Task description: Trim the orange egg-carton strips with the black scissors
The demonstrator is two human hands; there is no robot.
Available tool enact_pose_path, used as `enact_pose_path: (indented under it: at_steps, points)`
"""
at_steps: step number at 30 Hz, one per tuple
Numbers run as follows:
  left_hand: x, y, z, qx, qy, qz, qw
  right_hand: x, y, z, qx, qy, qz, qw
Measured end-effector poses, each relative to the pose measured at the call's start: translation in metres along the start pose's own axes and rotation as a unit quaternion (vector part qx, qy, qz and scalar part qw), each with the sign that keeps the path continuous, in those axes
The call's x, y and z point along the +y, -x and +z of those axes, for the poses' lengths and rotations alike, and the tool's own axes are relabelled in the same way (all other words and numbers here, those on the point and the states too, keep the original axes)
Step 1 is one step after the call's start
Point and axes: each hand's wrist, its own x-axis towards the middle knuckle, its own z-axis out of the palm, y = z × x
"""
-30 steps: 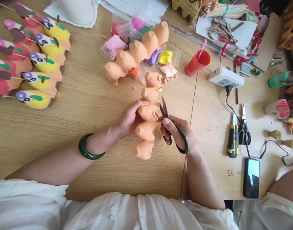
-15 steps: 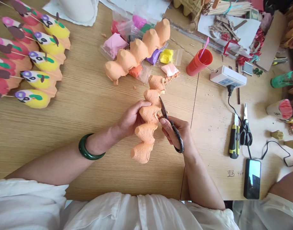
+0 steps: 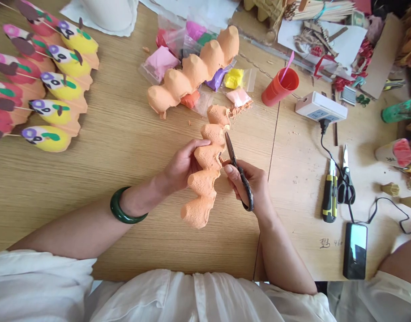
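Observation:
An orange egg-carton strip [image 3: 205, 182] with a row of bumpy cups is held up over the table by my left hand [image 3: 182, 164]. The thumb lies on top of the strip and the other fingers go under it, partly hidden. My right hand [image 3: 248, 183] grips black-handled scissors [image 3: 231, 150], their blades pointing up and away along the strip's ragged right edge. The blades look nearly closed; whether they touch the strip I cannot tell. Beyond it, a second orange egg-carton strip [image 3: 195, 69] rests on bags of coloured clay [image 3: 161, 61]. Orange scraps [image 3: 241, 108] lie beside the strip's far end.
Painted yellow and red carton strips [image 3: 66, 89] stand at the left. On the right are a red cup [image 3: 280, 87], a power strip [image 3: 321, 107], a utility knife [image 3: 329, 197], other scissors [image 3: 345, 179] and a phone [image 3: 355, 250]. Another person's arm [image 3: 402, 264] shows at the right edge.
The held strip has shifted slightly left, its near end most. The scissors have drawn a little away from its right edge, and their blades look more closed.

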Motion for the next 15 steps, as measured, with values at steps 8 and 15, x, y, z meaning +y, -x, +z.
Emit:
enact_pose_path:
  at_steps: [8, 15]
  points:
    - [-0.007, 0.004, 0.000, 0.024, -0.038, 0.125, 0.991, -0.009, 0.002, -0.006, -0.005, -0.037, 0.029, 0.999]
    - [-0.011, 0.000, -0.003, -0.015, -0.061, 0.206, 0.976, -0.010, 0.004, -0.005, -0.024, -0.005, 0.023, 0.999]
